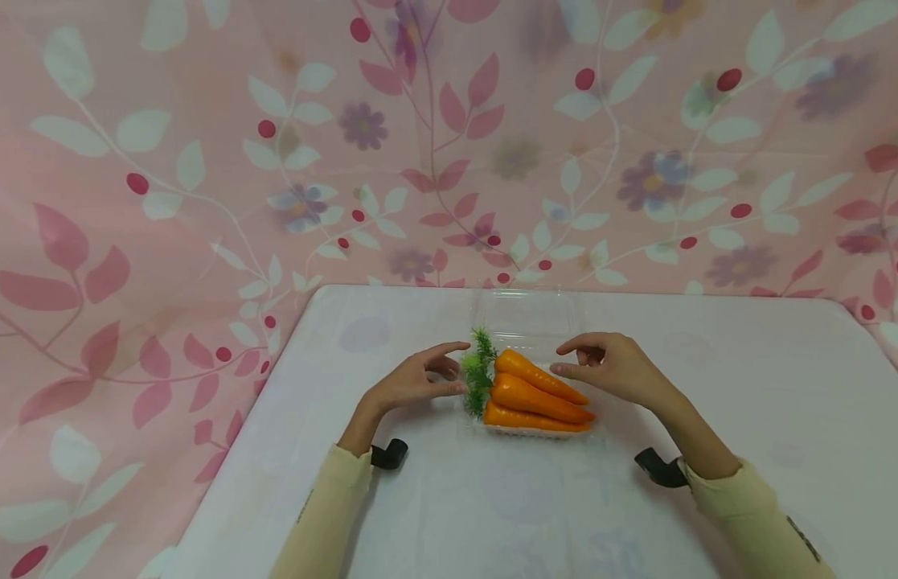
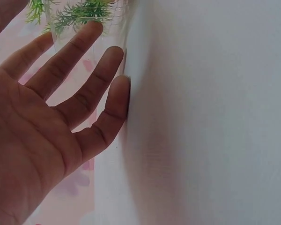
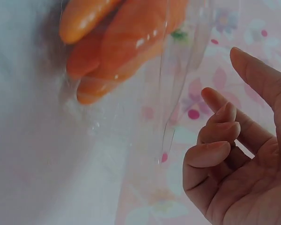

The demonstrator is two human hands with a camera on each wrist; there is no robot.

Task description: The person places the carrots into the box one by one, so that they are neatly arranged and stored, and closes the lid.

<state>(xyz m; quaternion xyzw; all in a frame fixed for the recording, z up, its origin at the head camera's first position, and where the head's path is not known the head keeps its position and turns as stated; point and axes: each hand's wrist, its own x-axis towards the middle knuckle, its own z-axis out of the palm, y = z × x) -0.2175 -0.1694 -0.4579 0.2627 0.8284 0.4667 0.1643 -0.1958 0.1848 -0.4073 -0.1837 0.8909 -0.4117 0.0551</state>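
Note:
Three orange carrots (image 1: 539,398) with green leafy tops (image 1: 479,374) lie in a clear plastic clamshell box (image 1: 539,433), tips toward the right. Its see-through lid (image 1: 528,314) is folded back behind them. Beside the leafy tops on the left is my left hand (image 1: 418,379), its fingers spread and gently bent around nothing. The left wrist view shows those fingertips close to the clear plastic; whether they touch it I cannot tell. At the box's right rear hovers my right hand (image 1: 615,368), thumb and index finger extended, the other fingers loosely curled. It holds nothing.
A white cloth (image 1: 434,515) covers the table under the box. Behind and to the left hangs a pink floral curtain (image 1: 202,201). Black wrist-worn pieces (image 1: 389,454) stick out by both sleeves.

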